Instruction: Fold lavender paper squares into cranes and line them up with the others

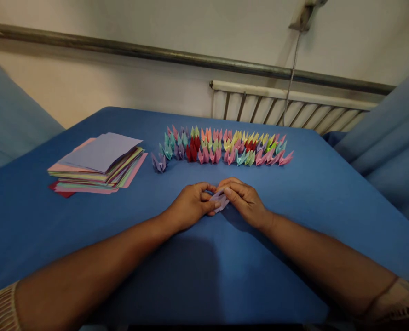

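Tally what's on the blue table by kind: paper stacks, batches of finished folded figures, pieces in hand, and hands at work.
stack of coloured sheets: 1
batch of folded paper figures: 1 (the figures are too tightly packed to count singly)
lilac piece, pinched by both hands: 1
hands: 2, left hand and right hand
Total: 5

The bare left forearm (104, 262) and the bare right forearm (328, 259) reach forward from the lower corners and converge toward the middle. The bare left hand (189, 208) lies knuckles-up, its fingers curled inward and the thumb pressed toward them in a pinch. The bare right hand (246, 201) mirrors it, palm down, its fingers (230, 195) bent and drawn together. The two hands meet fingertip to fingertip, wrists low and nearly straight.
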`<state>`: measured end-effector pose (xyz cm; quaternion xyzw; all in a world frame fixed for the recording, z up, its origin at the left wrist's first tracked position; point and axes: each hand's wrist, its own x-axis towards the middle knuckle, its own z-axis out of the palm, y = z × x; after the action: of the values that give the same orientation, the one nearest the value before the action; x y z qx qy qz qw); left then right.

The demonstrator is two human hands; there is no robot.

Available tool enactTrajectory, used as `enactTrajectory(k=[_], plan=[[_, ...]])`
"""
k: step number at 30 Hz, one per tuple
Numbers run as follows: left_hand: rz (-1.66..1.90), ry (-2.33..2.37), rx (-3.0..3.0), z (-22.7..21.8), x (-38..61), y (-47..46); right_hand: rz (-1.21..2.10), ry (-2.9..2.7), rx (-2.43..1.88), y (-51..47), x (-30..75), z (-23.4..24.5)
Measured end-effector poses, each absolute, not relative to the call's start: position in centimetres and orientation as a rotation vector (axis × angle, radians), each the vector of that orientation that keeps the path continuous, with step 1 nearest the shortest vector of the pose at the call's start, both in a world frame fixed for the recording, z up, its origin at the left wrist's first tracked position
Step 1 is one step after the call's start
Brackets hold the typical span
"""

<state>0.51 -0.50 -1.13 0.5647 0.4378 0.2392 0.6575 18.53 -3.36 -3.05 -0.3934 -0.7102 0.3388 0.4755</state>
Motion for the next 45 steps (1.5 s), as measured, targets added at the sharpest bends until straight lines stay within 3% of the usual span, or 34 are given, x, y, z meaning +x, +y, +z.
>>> enactTrajectory(k=[6, 15, 20, 29, 45], plan=[[0.659, 0.996, 1.046, -1.1, 0.3, 0.2, 1.081, -1.425, -1.067, -2.8, 17.9, -4.3], [0.669, 0.980, 1.037, -0.9, 0.5, -0.3, 0.840, -1.563, -1.133, -2.7, 17.8, -4.3], [0.601, 0.963, 1.037, -0.8, 0.4, -0.2, 1.071, -1.457, -1.120, -2.7, 17.7, -4.2], [0.675, 1.000, 0.990, -0.5, 0.3, -0.1, 1.180, -1.414, -1.099, -2.7, 17.7, -4.2], [0.746, 0.927, 1.119, -0.8, 0.2, 0.2, 0.932, -1.708, -1.075, -3.2, 17.8, -3.7]])
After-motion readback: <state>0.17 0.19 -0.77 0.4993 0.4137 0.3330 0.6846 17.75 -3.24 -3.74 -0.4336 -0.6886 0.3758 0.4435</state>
